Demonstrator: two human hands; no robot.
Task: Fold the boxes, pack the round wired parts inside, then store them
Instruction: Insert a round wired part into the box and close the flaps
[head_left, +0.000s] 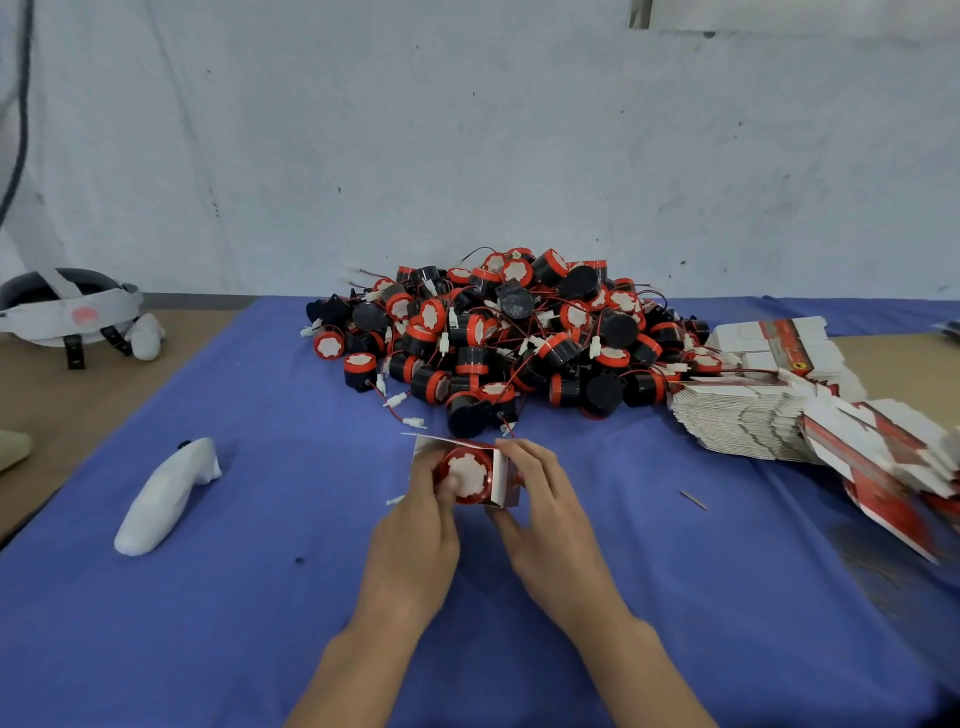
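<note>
A small red and white box (503, 483) stands open in the middle of the blue cloth, flaps up. A round red-rimmed part with a white centre (467, 474) sits in its mouth. My left hand (418, 525) grips that part from the left, thumb on its face. My right hand (545, 499) holds the box from the right, fingers curled over its top edge. Behind them lies a big pile of black and red round wired parts (509, 338). Flat unfolded boxes (748, 415) are stacked at the right.
The blue cloth (260, 597) covers a brown table. A white controller-shaped object (166, 496) lies at the left. A white headset with straps (72, 312) rests at the far left. A white wall stands behind the pile. More flat boxes (893, 467) spill toward the right edge.
</note>
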